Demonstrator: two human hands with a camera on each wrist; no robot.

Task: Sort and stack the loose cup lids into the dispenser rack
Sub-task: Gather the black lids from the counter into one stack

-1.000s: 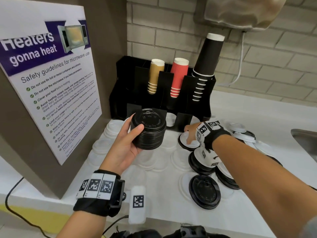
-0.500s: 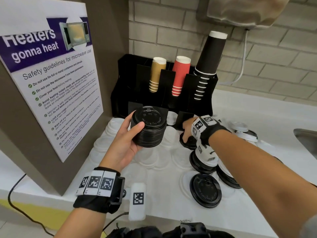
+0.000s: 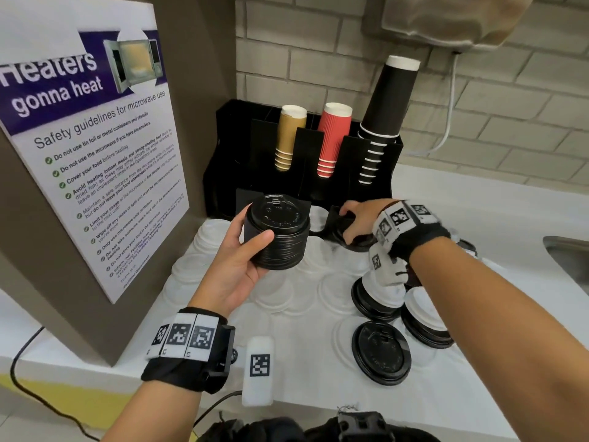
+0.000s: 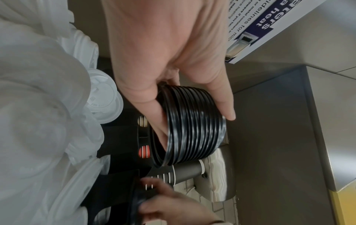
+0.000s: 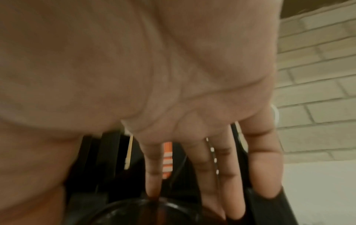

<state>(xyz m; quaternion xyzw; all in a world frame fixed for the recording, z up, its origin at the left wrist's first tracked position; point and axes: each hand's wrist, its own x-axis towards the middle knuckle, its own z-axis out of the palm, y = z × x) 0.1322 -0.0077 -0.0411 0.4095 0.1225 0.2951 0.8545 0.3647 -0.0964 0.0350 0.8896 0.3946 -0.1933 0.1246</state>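
While head view hides them, stack's (image 4: 194, 126) ribbed rims

light: even, bright indoor | head view: sharp, edges bowed (wide-angle) | left wrist: soft foreground blur | right wrist: dim, blurred throughout

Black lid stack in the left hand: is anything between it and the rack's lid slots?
Partly. The right hand is at the rack front, gripping a black lid, beside the stack held by the left hand. The slot straight behind the stack looks unobstructed.
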